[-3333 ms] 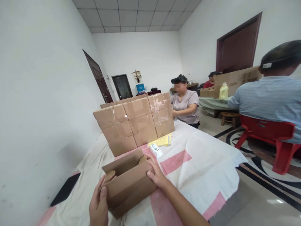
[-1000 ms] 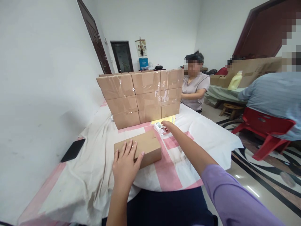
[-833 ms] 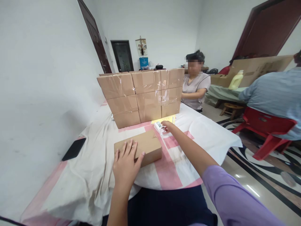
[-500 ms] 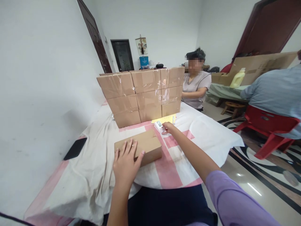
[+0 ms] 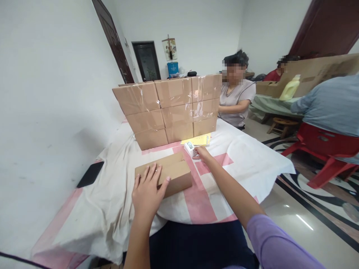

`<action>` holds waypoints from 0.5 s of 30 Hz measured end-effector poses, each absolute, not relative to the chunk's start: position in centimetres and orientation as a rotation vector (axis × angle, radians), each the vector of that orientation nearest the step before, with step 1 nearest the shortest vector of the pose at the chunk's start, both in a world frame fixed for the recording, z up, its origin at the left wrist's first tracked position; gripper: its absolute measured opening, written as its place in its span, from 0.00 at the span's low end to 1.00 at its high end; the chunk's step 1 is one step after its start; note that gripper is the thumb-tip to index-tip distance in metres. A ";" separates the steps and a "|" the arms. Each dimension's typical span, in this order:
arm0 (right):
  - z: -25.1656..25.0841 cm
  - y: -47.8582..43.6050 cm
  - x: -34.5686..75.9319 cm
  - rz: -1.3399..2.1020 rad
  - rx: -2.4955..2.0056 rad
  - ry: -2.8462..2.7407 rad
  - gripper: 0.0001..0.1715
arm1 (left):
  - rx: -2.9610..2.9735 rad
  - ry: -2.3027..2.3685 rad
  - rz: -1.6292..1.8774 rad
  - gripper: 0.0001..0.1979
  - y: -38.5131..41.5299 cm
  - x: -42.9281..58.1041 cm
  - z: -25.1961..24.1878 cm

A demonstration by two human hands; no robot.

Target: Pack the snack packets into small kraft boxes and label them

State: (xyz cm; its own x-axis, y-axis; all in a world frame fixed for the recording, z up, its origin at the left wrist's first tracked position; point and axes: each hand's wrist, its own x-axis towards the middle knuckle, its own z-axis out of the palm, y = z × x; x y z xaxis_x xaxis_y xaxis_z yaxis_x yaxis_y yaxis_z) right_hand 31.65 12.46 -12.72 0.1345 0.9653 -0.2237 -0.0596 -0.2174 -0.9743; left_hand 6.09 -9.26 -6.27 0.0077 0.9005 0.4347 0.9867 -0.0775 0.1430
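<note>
A closed brown cardboard box point(image 5: 175, 172) lies flat on the cloth-covered table point(image 5: 246, 160) in front of me. My left hand point(image 5: 147, 190) rests on top of its near left part, fingers spread flat. My right hand point(image 5: 202, 154) reaches forward past the box, its fingers curled on a small white device point(image 5: 189, 148) that lies on the cloth. Just beyond the device lies a yellow sheet point(image 5: 198, 140).
A wall of taped cardboard boxes point(image 5: 168, 110) stands three high at the back of the table. A black phone point(image 5: 90, 174) lies at the left edge. A person sits behind the stack at the right; another sits on a red chair point(image 5: 325, 149).
Since 3.3 s ago the open box has been shut and laid flat. My left hand stays on it. My right hand has reached out to the white device and stays there.
</note>
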 end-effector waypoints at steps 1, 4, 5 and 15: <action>-12.9 12.3 31.6 1.285 -1.391 -0.958 0.20 | -2.072 -1.988 -0.627 0.29 -9.2 6.1 -6.3; -13.8 11.7 31.5 1.269 -1.357 -0.957 0.18 | -2.067 -2.004 -0.614 0.29 -9.2 6.1 -6.3; -14.1 11.6 31.5 1.260 -1.346 -0.956 0.18 | -2.066 -2.006 -0.606 0.29 -9.2 6.1 -6.3; -15.1 12.0 31.8 1.233 -1.410 -0.975 0.17 | -2.032 -1.985 -0.601 0.29 -9.3 6.2 -6.6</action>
State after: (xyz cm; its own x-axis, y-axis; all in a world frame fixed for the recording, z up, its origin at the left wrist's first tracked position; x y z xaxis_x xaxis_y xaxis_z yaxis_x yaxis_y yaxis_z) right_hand 31.81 12.00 -15.08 0.1603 0.9677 -0.1948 -0.0338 -0.1919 -0.9808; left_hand 6.21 -9.26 -6.56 -0.0061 0.8946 0.4468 0.9922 -0.0503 0.1143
